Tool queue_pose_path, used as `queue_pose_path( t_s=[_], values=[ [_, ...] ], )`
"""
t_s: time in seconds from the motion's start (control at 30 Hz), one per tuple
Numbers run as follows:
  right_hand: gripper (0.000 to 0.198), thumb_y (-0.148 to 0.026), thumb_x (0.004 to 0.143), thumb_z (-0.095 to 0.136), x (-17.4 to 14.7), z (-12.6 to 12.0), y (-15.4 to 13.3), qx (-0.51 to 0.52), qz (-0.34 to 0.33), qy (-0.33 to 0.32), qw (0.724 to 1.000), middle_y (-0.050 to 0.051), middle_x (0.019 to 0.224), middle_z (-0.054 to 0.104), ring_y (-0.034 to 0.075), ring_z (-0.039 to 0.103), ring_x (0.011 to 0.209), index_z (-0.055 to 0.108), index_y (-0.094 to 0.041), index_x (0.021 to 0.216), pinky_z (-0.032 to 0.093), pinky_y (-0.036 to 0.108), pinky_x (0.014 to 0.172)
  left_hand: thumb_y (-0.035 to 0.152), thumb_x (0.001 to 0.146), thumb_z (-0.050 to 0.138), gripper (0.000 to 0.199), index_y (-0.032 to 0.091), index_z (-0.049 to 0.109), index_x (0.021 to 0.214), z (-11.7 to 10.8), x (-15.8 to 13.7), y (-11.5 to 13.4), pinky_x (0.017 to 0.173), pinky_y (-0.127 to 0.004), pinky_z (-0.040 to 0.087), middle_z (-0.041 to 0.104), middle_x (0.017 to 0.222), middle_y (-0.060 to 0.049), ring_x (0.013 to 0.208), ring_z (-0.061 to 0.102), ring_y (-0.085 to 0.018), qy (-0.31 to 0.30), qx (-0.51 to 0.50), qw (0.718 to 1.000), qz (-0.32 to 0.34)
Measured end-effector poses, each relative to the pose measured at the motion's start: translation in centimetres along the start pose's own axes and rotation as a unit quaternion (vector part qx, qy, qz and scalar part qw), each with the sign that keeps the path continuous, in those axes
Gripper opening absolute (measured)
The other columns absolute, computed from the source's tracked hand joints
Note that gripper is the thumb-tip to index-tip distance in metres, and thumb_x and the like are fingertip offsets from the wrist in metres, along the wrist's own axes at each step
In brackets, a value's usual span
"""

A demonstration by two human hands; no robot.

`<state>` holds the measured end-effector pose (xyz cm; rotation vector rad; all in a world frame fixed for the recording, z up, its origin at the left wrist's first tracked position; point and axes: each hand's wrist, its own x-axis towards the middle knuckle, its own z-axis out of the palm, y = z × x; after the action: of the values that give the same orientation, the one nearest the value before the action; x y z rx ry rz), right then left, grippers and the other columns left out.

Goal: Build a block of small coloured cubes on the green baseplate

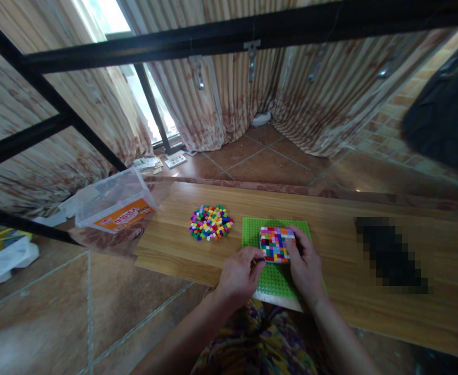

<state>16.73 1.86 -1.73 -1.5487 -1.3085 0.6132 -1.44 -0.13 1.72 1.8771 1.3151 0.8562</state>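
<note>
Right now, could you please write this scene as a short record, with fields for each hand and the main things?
Left hand: at near left corner of brick block; grip unclear
Right hand: holding the block's right side
Brick block: multicoloured, over green baseplate; contact unclear
Loose bricks: multicoloured pile on wooden table, left of baseplate
Plastic box: clear, orange label, beyond table's left end
Dark item: pixelated, right of baseplate

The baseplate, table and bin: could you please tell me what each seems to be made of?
Baseplate: probably molded plastic, slightly shiny, judging by its even green and rows of studs.
Table: wood or wood-look laminate, smooth with a soft sheen; grain lines show, but I can't tell which.
Bin: likely clear plastic, smooth-looking, as its walls are see-through.
</note>
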Motion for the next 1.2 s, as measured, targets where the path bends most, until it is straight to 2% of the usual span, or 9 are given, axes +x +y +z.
queue_pose_path(
  t_s=[0.33, 0.57, 1.0, 1.13, 1.2],
  values=[
    [0.046, -0.046, 0.09, 0.051, 0.0, 0.0, -0.1, -0.002, 0.004, -0.001, 1.0, 0.011, 0.125, 0.065, 0.026, 0.061, 0.11, 0.059, -0.02, 0.127, 0.046, 0.044, 0.095, 0.026, 0.089, 0.059, 0.006, 0.021, 0.061, 0.088, 0.3, 0.4, 0.0, 0.075, -0.028, 0.05, 0.069, 0.085, -0.004, 0.079, 0.065, -0.017, 0.015, 0.008, 1.0, 0.011],
    [0.045, -0.045, 0.09, 0.051, 0.0, 0.0, -0.1, 0.0, 0.001, -0.002, 1.0, 0.011, 0.124, 0.065, 0.025, 0.061, 0.108, 0.059, -0.02, 0.127, 0.046, 0.044, 0.094, 0.027, 0.088, 0.06, 0.006, 0.021, 0.061, 0.086, 0.7, 0.8, 0.0, 0.072, -0.028, 0.05, 0.069, 0.081, -0.003, 0.078, 0.065, -0.017, 0.024, -0.024, 0.999, 0.007],
    [0.046, -0.045, 0.09, 0.051, 0.1, 0.0, 0.0, 0.002, 0.012, -0.005, 1.0, 0.012, 0.125, 0.064, 0.026, 0.06, 0.109, 0.059, -0.019, 0.127, 0.045, 0.044, 0.095, 0.018, 0.078, 0.066, 0.011, 0.02, 0.057, 0.083, 1.0, 0.8, -0.7, 0.071, -0.025, 0.048, 0.063, 0.079, 0.0, 0.075, 0.06, -0.014, 0.026, -0.058, 0.998, -0.017],
    [0.046, -0.045, 0.09, 0.052, 0.0, 0.0, 0.0, 0.006, 0.013, -0.006, 1.0, 0.012, 0.123, 0.065, 0.026, 0.061, 0.108, 0.059, -0.018, 0.127, 0.045, 0.043, 0.094, 0.021, 0.085, 0.059, 0.002, 0.019, 0.058, 0.085, 0.4, 0.5, -0.5, 0.07, -0.024, 0.047, 0.063, 0.078, -0.001, 0.073, 0.059, -0.013, 0.018, -0.098, 0.995, -0.025],
    [0.045, -0.045, 0.09, 0.052, 0.0, 0.0, -0.1, 0.007, 0.012, -0.005, 1.0, 0.012, 0.123, 0.065, 0.025, 0.061, 0.107, 0.06, -0.019, 0.126, 0.046, 0.043, 0.094, 0.025, 0.09, 0.053, 0.01, 0.019, 0.059, 0.085, 0.2, 0.5, -0.3, 0.07, -0.024, 0.046, 0.063, 0.077, -0.001, 0.073, 0.059, -0.013, 0.026, -0.115, 0.992, -0.039]
  ],
)
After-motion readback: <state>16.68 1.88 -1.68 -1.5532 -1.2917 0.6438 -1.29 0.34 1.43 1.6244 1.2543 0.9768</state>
